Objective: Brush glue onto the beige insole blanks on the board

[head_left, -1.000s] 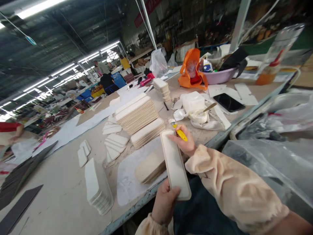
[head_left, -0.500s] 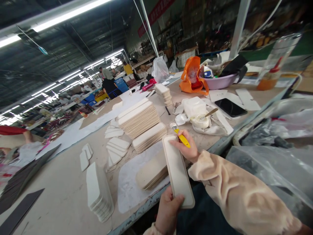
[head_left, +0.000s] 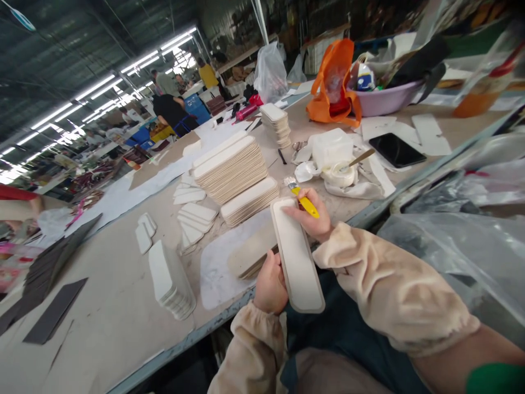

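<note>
Left hand (head_left: 269,284) moved up long white pad (head_left: 296,257) — was at bottom end, now grips left edge, low middle of frame. Right hand (head_left: 312,216) still pinches yellow brush (head_left: 302,201) at pad top, over counter (head_left: 102,306) edge.

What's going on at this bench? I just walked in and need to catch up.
A person holds a long pale panel over the table edge with the left hand. The right hand grips a yellow-handled brush at the panel's far end. Stacks of similar panels sit on the table behind.
</note>
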{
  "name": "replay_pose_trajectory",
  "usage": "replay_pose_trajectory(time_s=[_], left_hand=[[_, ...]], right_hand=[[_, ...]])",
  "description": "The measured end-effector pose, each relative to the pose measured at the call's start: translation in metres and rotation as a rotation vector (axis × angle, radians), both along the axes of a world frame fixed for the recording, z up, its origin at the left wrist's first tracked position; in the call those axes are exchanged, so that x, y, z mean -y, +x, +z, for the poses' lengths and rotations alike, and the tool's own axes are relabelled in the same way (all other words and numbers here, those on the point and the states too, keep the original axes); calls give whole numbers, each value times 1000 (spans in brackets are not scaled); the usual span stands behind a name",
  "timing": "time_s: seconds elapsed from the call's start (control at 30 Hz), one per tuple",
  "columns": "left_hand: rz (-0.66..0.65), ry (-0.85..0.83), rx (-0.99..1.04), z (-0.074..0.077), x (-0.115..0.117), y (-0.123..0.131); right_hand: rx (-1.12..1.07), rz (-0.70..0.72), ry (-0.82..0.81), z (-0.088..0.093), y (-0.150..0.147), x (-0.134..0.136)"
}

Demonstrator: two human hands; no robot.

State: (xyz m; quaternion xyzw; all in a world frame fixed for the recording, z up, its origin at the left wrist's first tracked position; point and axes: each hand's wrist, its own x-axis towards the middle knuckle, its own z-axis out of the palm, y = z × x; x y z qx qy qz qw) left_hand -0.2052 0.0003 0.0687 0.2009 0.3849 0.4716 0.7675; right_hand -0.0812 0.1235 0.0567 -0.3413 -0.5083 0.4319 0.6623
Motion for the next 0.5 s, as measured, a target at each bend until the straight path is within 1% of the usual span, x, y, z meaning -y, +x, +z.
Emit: replay_pose_trajectory(time_s=[0.07,0.13,0.23,0.33,0.43,0.5], left_hand=[[31,25,-11,2,-4,2],[61,76,-63,2,-6,4],[58,144,-142,0,-6,8],[82,153,-185,-3,-8,10],[140,166,-199,-3,-4,11],[161,174,-186,-1,4,6]], right_hand=[[18,15,-2,0,1,0],[27,12,0,-1,1,1],[47,-12,8,-5,-1,0],[63,-7,21,-7,0,1],[58,37,18,-3,6,6],[43,55,19,2,5,13]])
